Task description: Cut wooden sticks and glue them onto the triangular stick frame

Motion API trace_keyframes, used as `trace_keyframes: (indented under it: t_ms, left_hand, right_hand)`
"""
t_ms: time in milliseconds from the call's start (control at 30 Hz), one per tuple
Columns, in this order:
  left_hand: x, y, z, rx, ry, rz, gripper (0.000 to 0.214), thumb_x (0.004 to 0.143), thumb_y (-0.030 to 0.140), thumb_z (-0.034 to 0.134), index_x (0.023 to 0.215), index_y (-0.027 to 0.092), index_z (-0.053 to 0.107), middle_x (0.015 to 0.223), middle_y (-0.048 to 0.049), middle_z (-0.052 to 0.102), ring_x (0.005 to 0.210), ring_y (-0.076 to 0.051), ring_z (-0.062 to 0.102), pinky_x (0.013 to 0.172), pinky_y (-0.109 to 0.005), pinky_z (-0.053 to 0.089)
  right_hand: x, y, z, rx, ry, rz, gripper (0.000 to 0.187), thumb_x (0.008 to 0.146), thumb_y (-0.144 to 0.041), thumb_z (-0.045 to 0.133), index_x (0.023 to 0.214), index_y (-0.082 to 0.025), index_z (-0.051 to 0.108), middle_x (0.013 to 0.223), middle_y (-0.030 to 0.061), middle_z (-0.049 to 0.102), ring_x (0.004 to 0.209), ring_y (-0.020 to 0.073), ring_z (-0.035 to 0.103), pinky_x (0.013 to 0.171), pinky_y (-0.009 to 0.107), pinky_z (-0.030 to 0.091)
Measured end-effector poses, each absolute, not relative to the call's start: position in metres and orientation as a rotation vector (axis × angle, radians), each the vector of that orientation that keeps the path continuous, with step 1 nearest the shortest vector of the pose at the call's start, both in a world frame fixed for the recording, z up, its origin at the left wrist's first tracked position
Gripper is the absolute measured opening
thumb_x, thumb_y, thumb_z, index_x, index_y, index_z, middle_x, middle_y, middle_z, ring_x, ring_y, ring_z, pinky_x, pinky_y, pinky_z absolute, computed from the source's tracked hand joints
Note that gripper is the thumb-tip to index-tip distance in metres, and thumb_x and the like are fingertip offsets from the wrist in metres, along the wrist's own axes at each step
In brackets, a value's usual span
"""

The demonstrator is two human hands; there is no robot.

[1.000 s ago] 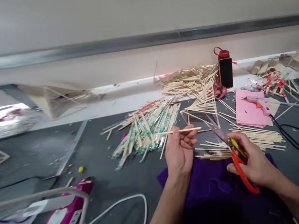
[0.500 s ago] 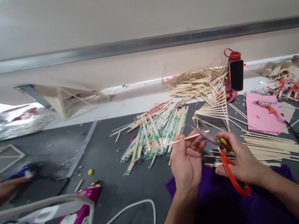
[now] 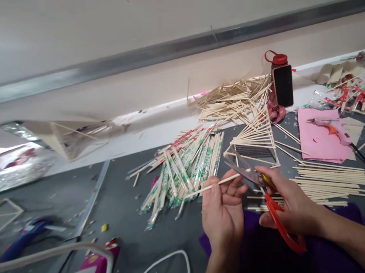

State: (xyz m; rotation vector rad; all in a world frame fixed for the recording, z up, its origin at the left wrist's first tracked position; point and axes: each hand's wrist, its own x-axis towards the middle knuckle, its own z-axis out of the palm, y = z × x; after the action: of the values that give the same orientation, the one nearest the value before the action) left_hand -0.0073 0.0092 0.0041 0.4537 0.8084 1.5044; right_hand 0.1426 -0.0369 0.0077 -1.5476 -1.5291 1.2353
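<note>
My left hand (image 3: 222, 210), palm up, pinches a thin wooden chopstick (image 3: 208, 187) between thumb and fingers. In my right hand (image 3: 293, 204) is a pair of scissors (image 3: 271, 205) with red-orange and yellow handles. Its blades are parted around the chopstick's right end. Just beyond the blades stands a frame of glued sticks (image 3: 253, 138). Bare chopsticks (image 3: 336, 182) lie in a row to the right of my right hand. Chopsticks in green-printed wrappers (image 3: 184, 165) are heaped beyond my left hand.
A loose stick pile (image 3: 236, 98) lies by the wall beside a red-capped bottle (image 3: 279, 59) with a phone (image 3: 283, 86) against it. A pink glue gun (image 3: 330, 127) rests on pink sheets (image 3: 307, 147). At left are a blue glue gun (image 3: 24, 236) and a white cable (image 3: 165, 257).
The view has shifted slightly. Both hands still hold the chopstick and scissors in nearly the same pose. At far left, another person's hand has left the blue glue gun.
</note>
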Motion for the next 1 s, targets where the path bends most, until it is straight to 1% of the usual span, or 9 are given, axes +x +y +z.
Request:
trace_keyframes:
  t_ms: [133, 200, 300, 400, 533, 667, 833, 900, 1000]
  left_hand:
    - [-0.003, 0.007, 0.005, 0.487, 0.805, 1.511, 0.027, 0.068, 0.035, 0.084, 0.083, 0.021, 0.066, 0.081, -0.0031, 0.078, 0.076, -0.021, 0.075, 0.055, -0.021, 0.056]
    - [-0.001, 0.006, 0.004, 0.496, 0.809, 1.51, 0.027, 0.068, 0.036, 0.083, 0.083, 0.021, 0.066, 0.082, -0.003, 0.078, 0.077, -0.021, 0.075, 0.056, -0.022, 0.057]
    - [0.002, 0.004, 0.003, 0.52, 0.809, 1.531, 0.028, 0.067, 0.037, 0.084, 0.083, 0.022, 0.066, 0.083, -0.0027, 0.078, 0.076, -0.02, 0.075, 0.057, -0.022, 0.057]
    - [0.002, 0.004, 0.003, 0.581, 0.845, 1.552, 0.032, 0.064, 0.035, 0.087, 0.085, 0.021, 0.067, 0.082, -0.0028, 0.077, 0.072, -0.017, 0.074, 0.056, -0.02, 0.057]
    - [-0.001, 0.004, 0.002, 0.642, 0.902, 1.53, 0.034, 0.056, 0.029, 0.091, 0.074, 0.018, 0.065, 0.076, -0.0014, 0.076, 0.062, -0.013, 0.071, 0.052, -0.016, 0.054]
    - [-0.002, 0.004, -0.001, 0.607, 0.916, 1.479, 0.039, 0.051, 0.026, 0.092, 0.069, 0.017, 0.06, 0.073, -0.0003, 0.074, 0.058, -0.011, 0.068, 0.054, -0.018, 0.055]
    - [0.0, 0.002, -0.003, 0.616, 0.943, 1.47, 0.04, 0.053, 0.027, 0.091, 0.07, 0.017, 0.056, 0.073, 0.0008, 0.073, 0.052, -0.009, 0.064, 0.053, -0.017, 0.053]
    - [0.001, 0.002, -0.003, 0.648, 0.953, 1.471, 0.039, 0.055, 0.029, 0.09, 0.069, 0.017, 0.055, 0.073, 0.001, 0.073, 0.049, -0.008, 0.063, 0.05, -0.016, 0.052]
    - [0.003, 0.003, -0.001, 0.695, 0.973, 1.469, 0.037, 0.058, 0.031, 0.089, 0.073, 0.017, 0.058, 0.074, 0.0005, 0.073, 0.047, -0.007, 0.062, 0.047, -0.015, 0.051]
  right_hand:
    - [0.143, -0.037, 0.004, -1.399, -1.529, 1.221, 0.085, 0.064, -0.02, 0.07, 0.144, -0.026, 0.039, 0.132, 0.0088, 0.056, 0.11, 0.027, 0.057, 0.09, 0.043, 0.048]
    - [0.144, -0.038, 0.001, -1.34, -1.52, 1.233, 0.082, 0.068, -0.023, 0.069, 0.144, -0.024, 0.039, 0.132, 0.0096, 0.056, 0.112, 0.0272, 0.057, 0.089, 0.042, 0.05]
    - [0.144, -0.041, -0.002, -1.307, -1.511, 1.221, 0.077, 0.07, -0.022, 0.067, 0.143, -0.023, 0.041, 0.13, 0.01, 0.057, 0.11, 0.026, 0.058, 0.087, 0.04, 0.051]
    - [0.144, -0.043, -0.001, -1.296, -1.544, 1.199, 0.076, 0.07, -0.02, 0.066, 0.142, -0.023, 0.043, 0.124, 0.0081, 0.06, 0.107, 0.0241, 0.059, 0.089, 0.04, 0.05]
    - [0.144, -0.045, 0.0, -1.327, -1.582, 1.186, 0.076, 0.069, -0.018, 0.066, 0.141, -0.024, 0.043, 0.121, 0.0071, 0.062, 0.101, 0.0229, 0.061, 0.087, 0.039, 0.05]
    - [0.141, -0.047, -0.003, -1.358, -1.614, 1.141, 0.077, 0.067, -0.017, 0.066, 0.14, -0.023, 0.043, 0.126, 0.008, 0.061, 0.106, 0.0248, 0.06, 0.089, 0.041, 0.049]
    - [0.139, -0.048, -0.007, -1.351, -1.642, 1.13, 0.076, 0.068, -0.017, 0.066, 0.14, -0.025, 0.042, 0.129, 0.0078, 0.059, 0.112, 0.0255, 0.058, 0.096, 0.042, 0.046]
    - [0.139, -0.049, -0.006, -1.318, -1.634, 1.15, 0.072, 0.071, -0.019, 0.066, 0.139, -0.025, 0.042, 0.129, 0.0069, 0.06, 0.111, 0.0243, 0.059, 0.093, 0.04, 0.047]
    - [0.142, -0.049, -0.006, -1.295, -1.62, 1.15, 0.069, 0.074, -0.021, 0.066, 0.138, -0.028, 0.042, 0.125, 0.0039, 0.062, 0.102, 0.0211, 0.061, 0.087, 0.036, 0.049]
